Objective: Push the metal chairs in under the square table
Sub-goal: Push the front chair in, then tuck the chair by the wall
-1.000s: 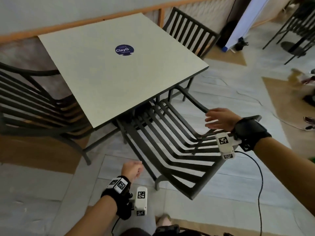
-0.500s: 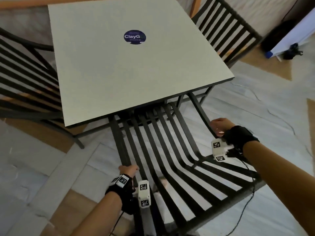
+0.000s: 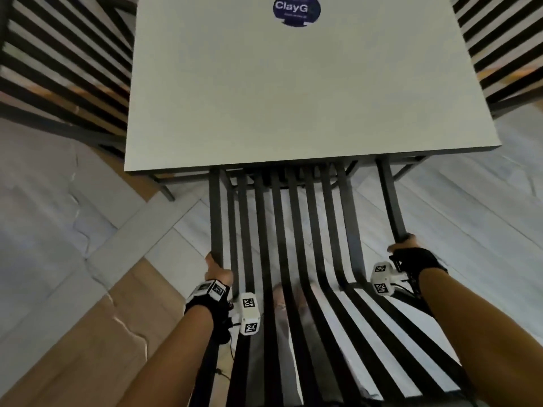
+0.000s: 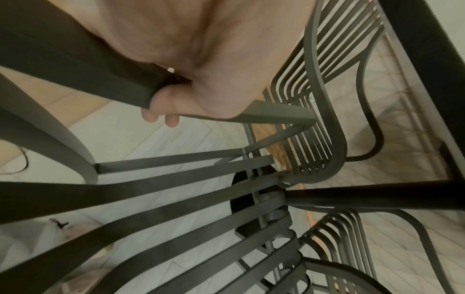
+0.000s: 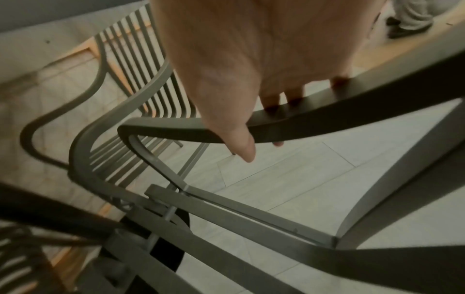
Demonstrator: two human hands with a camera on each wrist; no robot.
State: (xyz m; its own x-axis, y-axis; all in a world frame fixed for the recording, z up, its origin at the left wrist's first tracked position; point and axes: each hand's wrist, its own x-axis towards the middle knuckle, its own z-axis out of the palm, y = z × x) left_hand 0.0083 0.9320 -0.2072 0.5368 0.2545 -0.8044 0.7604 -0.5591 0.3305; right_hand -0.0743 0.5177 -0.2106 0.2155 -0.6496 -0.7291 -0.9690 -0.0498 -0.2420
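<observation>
A dark slatted metal chair (image 3: 296,236) stands directly in front of me, its seat front tucked under the near edge of the pale square table (image 3: 223,92). My left hand (image 3: 218,267) grips the chair's left armrest (image 4: 83,73). My right hand (image 3: 403,245) grips the right armrest (image 5: 314,121), fingers curled over the bar and thumb underneath. Two more slatted metal chairs stand at the table's left side (image 3: 58,69) and right side (image 3: 505,54).
The table's black round base (image 4: 247,202) shows between the chair's slats, close to the seat front. The floor is pale tile with tan wooden inlays (image 3: 88,333). Another person's shoes and trouser legs (image 5: 407,21) stand off to the right.
Both hands have closed on the chair's armrests. The chair has turned square to the table and slid forward under its edge, and my view has moved in over the chair's back.
</observation>
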